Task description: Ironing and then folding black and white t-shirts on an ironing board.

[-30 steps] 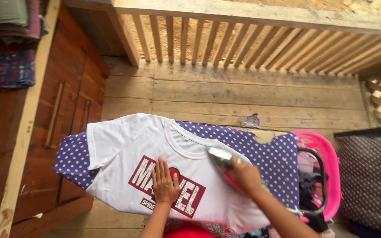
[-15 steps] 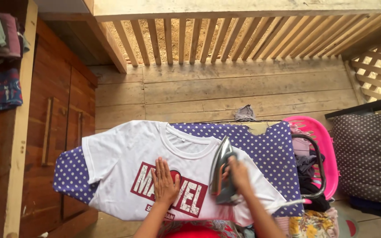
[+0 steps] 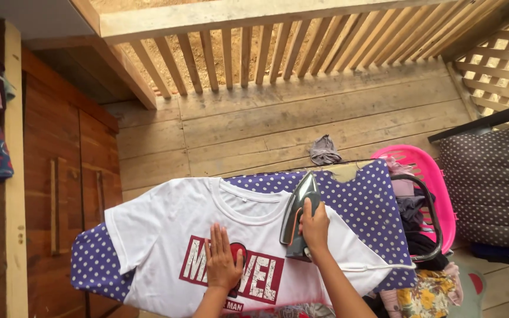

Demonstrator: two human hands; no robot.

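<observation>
The white T-shirt (image 3: 166,235) lies spread on the dotted ironing board (image 3: 372,200) in the lower middle of the frame, the left hand (image 3: 222,262) pressed flat on its red print, fingers spread. The right hand (image 3: 314,227) is clamped around the iron (image 3: 297,215), tilted on the shirt's shoulder. Farther right sits a pink basket (image 3: 437,182).

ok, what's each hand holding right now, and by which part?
The right hand grips the clothes iron by its top handle. The left hand holds nothing, resting flat on the white t-shirt.

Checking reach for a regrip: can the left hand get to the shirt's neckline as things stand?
Probably yes. The left hand lies flat on the red print of the white T-shirt, and the neckline just beyond has bare fabric between. The iron, in the right hand, stands off to its right.
</observation>
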